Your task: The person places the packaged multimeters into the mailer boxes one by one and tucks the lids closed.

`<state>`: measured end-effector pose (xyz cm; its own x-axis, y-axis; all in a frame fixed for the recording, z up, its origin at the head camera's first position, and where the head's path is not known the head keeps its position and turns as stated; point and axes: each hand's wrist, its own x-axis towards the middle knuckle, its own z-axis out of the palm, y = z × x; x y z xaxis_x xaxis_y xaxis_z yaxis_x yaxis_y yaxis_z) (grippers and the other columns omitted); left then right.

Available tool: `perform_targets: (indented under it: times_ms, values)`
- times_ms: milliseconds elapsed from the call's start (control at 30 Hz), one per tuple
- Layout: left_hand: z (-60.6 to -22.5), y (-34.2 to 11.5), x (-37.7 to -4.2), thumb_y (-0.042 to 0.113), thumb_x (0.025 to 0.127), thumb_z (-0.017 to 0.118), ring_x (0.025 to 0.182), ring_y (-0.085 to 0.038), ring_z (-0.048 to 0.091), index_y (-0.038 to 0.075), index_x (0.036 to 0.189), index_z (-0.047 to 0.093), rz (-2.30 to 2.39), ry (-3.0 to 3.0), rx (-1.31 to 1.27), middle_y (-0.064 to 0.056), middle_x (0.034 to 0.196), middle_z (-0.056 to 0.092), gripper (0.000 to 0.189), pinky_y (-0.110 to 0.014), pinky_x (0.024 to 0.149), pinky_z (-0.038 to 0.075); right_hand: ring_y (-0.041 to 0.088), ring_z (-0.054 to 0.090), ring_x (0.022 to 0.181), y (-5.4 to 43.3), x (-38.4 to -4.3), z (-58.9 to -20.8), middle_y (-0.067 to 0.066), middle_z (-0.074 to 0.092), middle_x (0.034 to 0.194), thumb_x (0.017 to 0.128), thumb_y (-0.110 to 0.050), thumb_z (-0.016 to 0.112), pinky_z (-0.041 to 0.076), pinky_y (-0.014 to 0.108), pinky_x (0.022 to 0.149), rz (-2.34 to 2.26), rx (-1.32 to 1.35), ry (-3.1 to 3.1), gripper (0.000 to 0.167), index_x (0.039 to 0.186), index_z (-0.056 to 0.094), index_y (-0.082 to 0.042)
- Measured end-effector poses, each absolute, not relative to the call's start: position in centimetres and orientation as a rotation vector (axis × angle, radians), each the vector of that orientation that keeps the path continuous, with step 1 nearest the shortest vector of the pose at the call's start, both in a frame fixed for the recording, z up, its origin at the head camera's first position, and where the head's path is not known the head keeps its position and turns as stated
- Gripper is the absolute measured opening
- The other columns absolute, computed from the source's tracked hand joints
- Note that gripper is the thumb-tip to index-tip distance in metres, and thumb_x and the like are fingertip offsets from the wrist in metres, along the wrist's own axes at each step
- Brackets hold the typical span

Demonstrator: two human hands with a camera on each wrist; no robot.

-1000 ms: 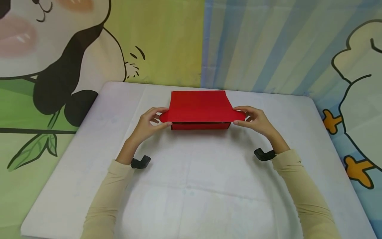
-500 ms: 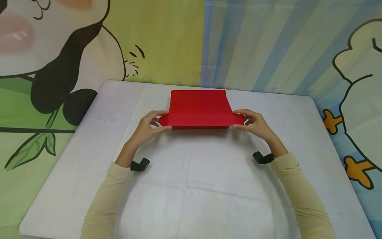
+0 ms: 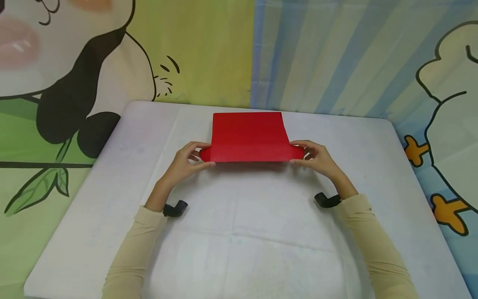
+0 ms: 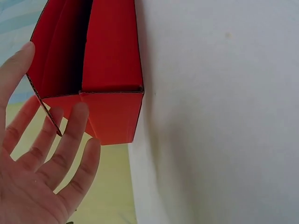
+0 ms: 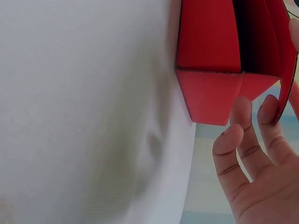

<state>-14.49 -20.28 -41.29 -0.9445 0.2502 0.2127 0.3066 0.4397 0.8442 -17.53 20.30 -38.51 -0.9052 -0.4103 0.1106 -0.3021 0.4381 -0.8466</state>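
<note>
A red cardboard box [image 3: 246,128] stands near the back of the table, its hinged lid sloping toward me. Rounded ears stick out at the lid's left [image 3: 205,155] and right [image 3: 298,153] ends. My left hand [image 3: 185,160] holds the lid's left end between thumb and index finger, the other fingers spread beside the box. At the opposite end, my right hand [image 3: 315,158] holds the lid likewise. Both wrist views show a dark gap between the lid and the front wall [image 4: 113,46]; the box's contents are hidden. The right side wall [image 5: 210,95] faces my right fingertips.
A white cloth covers the table [image 3: 239,232], with faint creases in front of the box. Black wrist cameras sit on my left [image 3: 175,209] and right [image 3: 327,200] wrists. A cartoon-printed backdrop [image 3: 209,54] rises right behind the table's back edge.
The lid's front edge has come down toward me, covering the front wall that showed below it in the head view. Both hands have moved down with it, keeping hold of its ends.
</note>
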Motion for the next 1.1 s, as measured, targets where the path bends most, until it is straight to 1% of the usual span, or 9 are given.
perform_targets:
  times_ms: [167, 300, 400, 500, 767, 1000, 1100]
  values:
    - [-42.4, -20.6, -14.7, 0.011, 0.076, 0.085, 0.094, -0.028, 0.060, 0.006, 0.127, 0.059, -1.560, -2.622, -0.513, -0.011, 0.126, 0.058, 0.058, -0.048, 0.083, 0.054, 0.018, 0.057, 0.081, 20.2, -17.4, -39.1, 0.017, 0.059, 0.111, 0.080, 0.005, 0.075, 0.052, 0.024, 0.067, -1.507, -0.644, 2.543, 0.051, 0.128, 0.058, 0.006]
    - [-42.9, -20.6, -14.6, 0.015, 0.077, 0.085, 0.093, -0.027, 0.061, 0.008, 0.127, 0.059, -1.556, -2.640, -0.526, -0.010, 0.126, 0.059, 0.057, -0.045, 0.083, 0.055, 0.020, 0.058, 0.080, 20.1, -17.3, -39.7, 0.022, 0.058, 0.114, 0.079, 0.007, 0.076, 0.053, 0.026, 0.067, -1.538, -0.659, 2.519, 0.052, 0.127, 0.057, 0.007]
    - [-43.1, -20.6, -14.5, 0.016, 0.077, 0.084, 0.093, -0.027, 0.061, 0.008, 0.127, 0.059, -1.550, -2.656, -0.527, -0.010, 0.126, 0.058, 0.057, -0.045, 0.082, 0.055, 0.018, 0.059, 0.078, 20.1, -17.2, -39.9, 0.023, 0.058, 0.114, 0.078, 0.008, 0.076, 0.054, 0.025, 0.066, -1.546, -0.682, 2.517, 0.053, 0.127, 0.057, 0.008]
    - [-43.1, -20.5, -14.5, 0.016, 0.077, 0.084, 0.092, -0.027, 0.061, 0.008, 0.127, 0.058, -1.544, -2.661, -0.525, -0.010, 0.125, 0.058, 0.057, -0.044, 0.081, 0.055, 0.016, 0.058, 0.077, 20.1, -17.2, -40.1, 0.023, 0.058, 0.114, 0.077, 0.009, 0.076, 0.054, 0.025, 0.065, -1.553, -0.703, 2.520, 0.053, 0.126, 0.057, 0.009]
    - [-43.4, -20.6, -14.5, 0.009, 0.077, 0.084, 0.093, -0.027, 0.062, 0.006, 0.126, 0.058, -1.568, -2.647, -0.553, -0.011, 0.126, 0.057, 0.056, -0.044, 0.081, 0.056, 0.015, 0.057, 0.075, 20.3, -17.4, -40.6, 0.023, 0.057, 0.114, 0.077, 0.009, 0.077, 0.054, 0.024, 0.064, -1.554, -0.720, 2.507, 0.054, 0.127, 0.057, 0.008]
    - [-43.5, -20.7, -14.4, 0.009, 0.078, 0.082, 0.092, -0.027, 0.063, 0.006, 0.126, 0.058, -1.581, -2.662, -0.558, -0.011, 0.127, 0.057, 0.053, -0.039, 0.082, 0.056, 0.015, 0.057, 0.071, 20.3, -17.4, -41.0, 0.023, 0.056, 0.110, 0.076, 0.009, 0.077, 0.054, 0.023, 0.063, -1.568, -0.732, 2.481, 0.054, 0.126, 0.056, 0.009]
    - [-43.5, -20.7, -14.4, 0.009, 0.079, 0.081, 0.092, -0.029, 0.064, 0.006, 0.125, 0.058, -1.592, -2.673, -0.556, -0.012, 0.127, 0.057, 0.052, -0.042, 0.082, 0.055, 0.016, 0.056, 0.070, 20.2, -17.3, -41.1, 0.022, 0.055, 0.110, 0.076, 0.009, 0.077, 0.053, 0.023, 0.063, -1.560, -0.746, 2.484, 0.055, 0.126, 0.055, 0.009]
